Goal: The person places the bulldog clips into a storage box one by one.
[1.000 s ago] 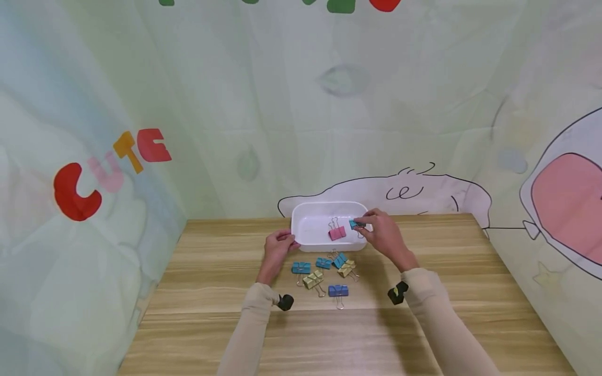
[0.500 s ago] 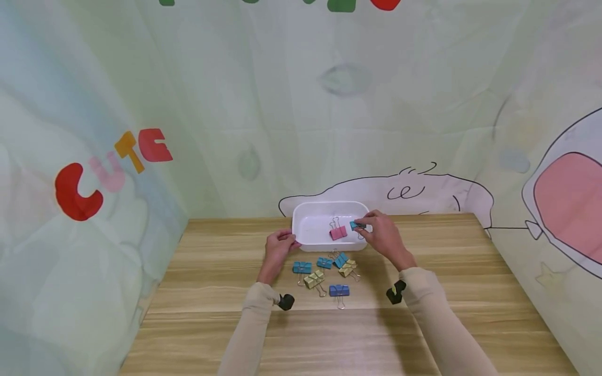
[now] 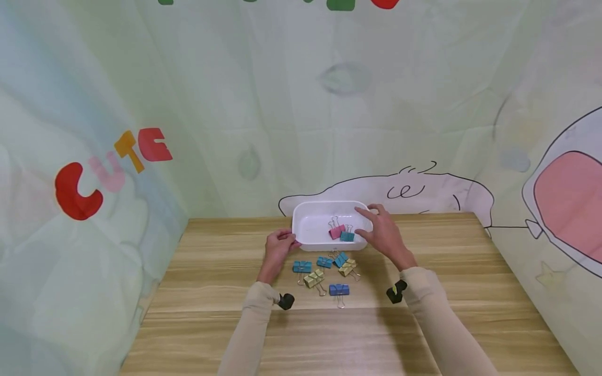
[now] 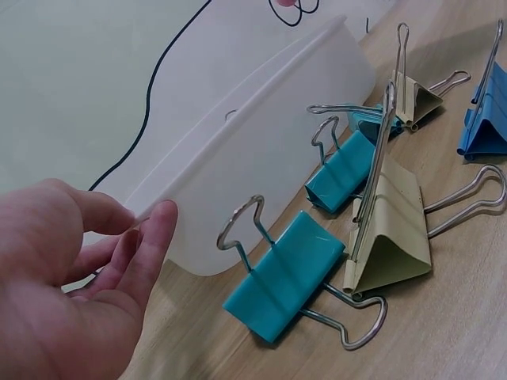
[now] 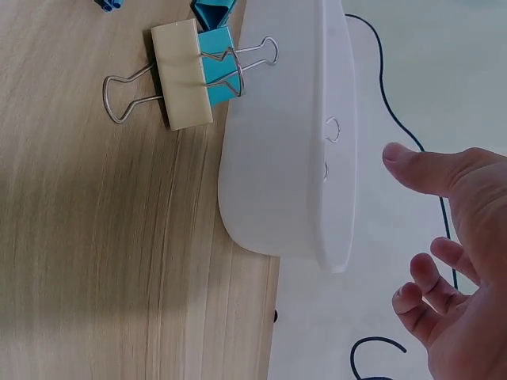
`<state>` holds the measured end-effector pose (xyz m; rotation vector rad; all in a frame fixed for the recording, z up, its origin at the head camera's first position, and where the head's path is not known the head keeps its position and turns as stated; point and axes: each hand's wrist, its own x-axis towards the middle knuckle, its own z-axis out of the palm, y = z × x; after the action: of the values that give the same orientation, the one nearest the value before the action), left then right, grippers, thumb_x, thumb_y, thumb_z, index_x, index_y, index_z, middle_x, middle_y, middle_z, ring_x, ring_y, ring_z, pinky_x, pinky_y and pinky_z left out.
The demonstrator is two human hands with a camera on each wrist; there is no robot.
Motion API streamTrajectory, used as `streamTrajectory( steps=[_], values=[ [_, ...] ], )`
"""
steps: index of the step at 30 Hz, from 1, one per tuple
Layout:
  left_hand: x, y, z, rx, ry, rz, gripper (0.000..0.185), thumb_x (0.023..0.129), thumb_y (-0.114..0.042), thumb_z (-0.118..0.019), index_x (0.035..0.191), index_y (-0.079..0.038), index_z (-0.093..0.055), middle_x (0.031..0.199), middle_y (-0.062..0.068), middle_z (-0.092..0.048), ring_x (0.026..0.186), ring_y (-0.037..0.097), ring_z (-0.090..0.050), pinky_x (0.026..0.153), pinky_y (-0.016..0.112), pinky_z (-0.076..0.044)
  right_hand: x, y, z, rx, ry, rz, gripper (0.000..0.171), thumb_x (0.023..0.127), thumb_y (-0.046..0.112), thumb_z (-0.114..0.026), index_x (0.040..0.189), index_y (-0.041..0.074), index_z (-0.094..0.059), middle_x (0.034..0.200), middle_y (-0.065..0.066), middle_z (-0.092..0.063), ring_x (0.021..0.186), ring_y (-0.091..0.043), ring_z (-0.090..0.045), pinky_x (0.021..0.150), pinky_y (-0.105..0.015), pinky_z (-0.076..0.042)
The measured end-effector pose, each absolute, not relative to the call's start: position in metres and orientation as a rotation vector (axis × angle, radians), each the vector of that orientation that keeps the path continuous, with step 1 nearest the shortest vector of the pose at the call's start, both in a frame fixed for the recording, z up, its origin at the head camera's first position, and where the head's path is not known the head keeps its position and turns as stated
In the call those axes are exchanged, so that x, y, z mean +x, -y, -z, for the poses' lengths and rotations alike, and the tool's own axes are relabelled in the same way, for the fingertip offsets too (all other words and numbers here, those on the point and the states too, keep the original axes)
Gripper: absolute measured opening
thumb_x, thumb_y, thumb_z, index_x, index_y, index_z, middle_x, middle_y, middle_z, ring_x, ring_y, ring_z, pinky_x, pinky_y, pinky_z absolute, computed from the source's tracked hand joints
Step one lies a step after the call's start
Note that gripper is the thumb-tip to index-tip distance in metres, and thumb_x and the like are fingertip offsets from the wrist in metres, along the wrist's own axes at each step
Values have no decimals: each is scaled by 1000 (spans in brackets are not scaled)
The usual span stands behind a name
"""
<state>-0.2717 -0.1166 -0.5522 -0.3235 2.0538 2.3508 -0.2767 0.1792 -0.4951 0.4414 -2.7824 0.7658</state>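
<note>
A white tray (image 3: 305, 209) is being shown at the far middle of a wooden table (image 3: 470, 292). Its rim at 9 o'clock is being pinched by the left hand (image 3: 277, 248), the thumb and fingers being curled round the edge, as is being shown closely in the left wrist view (image 4: 71, 293). The right hand (image 3: 383, 232) is being held at the tray's 3 o'clock side with fingers spread and relaxed and nothing being gripped; the same loose fingers are being seen beside the tray wall (image 5: 277, 158) in the right wrist view (image 5: 459, 269).

2 binder clips are lying inside the tray: a pink clip (image 3: 336, 232) and, touching it at its 4 o'clock, a teal clip (image 3: 347, 236), just beside the right fingertips.

6 further clips are being shown on the table at the tray's 6 o'clock, between the 2 forearms: 3 teal clips (image 3: 301, 267) (image 3: 324, 262) (image 3: 340, 259), 2 yellow clips (image 3: 313, 279) (image 3: 347, 268) and a blue clip (image 3: 338, 289). A printed backdrop (image 3: 113, 167) bearing the letters "CUTE" is standing behind the table.
</note>
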Motion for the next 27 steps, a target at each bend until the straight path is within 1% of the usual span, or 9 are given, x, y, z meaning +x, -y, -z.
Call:
streamTrajectory(
  steps=[4,9,16,18,21,27],
  values=[
    [-271,117,551,-320,-2062,-2353,32,100,7,-60,129,21,-54,106,23,-58,81,21,-69,96,48,-62,-276,-180,495,451,2773,-755,68,88,24,-87,148,13,-59,145,-27,-48,124,-46,-54,99,-61,-57],
    [-271,116,550,-315,-2048,-2379,33,99,8,-60,128,23,-53,102,20,-58,77,17,-68,91,43,-64,-273,-181,495,476,2749,-760,69,87,27,-87,149,14,-58,144,-27,-49,123,-45,-54,96,-61,-59],
    [-271,116,552,-318,-2045,-2380,33,99,9,-60,127,23,-54,100,19,-58,76,15,-67,87,39,-66,-263,-178,496,532,2721,-765,65,89,33,-85,146,13,-61,144,-26,-50,126,-45,-52,97,-63,-58],
    [-271,116,552,-316,-2045,-2382,32,99,9,-60,127,23,-54,100,19,-58,76,16,-68,87,39,-66,-259,-176,497,547,2712,-756,63,90,35,-84,145,13,-62,143,-25,-51,127,-46,-52,95,-64,-59],
    [-271,115,551,-318,-2050,-2378,32,99,8,-61,127,22,-54,102,21,-59,77,17,-68,89,41,-65,-253,-172,499,571,2705,-746,62,90,38,-83,143,12,-64,140,-25,-53,125,-45,-53,92,-61,-60],
    [-270,115,548,-325,-2063,-2365,33,100,8,-60,128,22,-54,106,25,-59,77,17,-68,91,44,-64,-240,-166,507,616,2704,-742,60,89,39,-83,140,11,-66,137,-22,-56,121,-42,-56,92,-59,-61]
  ],
)
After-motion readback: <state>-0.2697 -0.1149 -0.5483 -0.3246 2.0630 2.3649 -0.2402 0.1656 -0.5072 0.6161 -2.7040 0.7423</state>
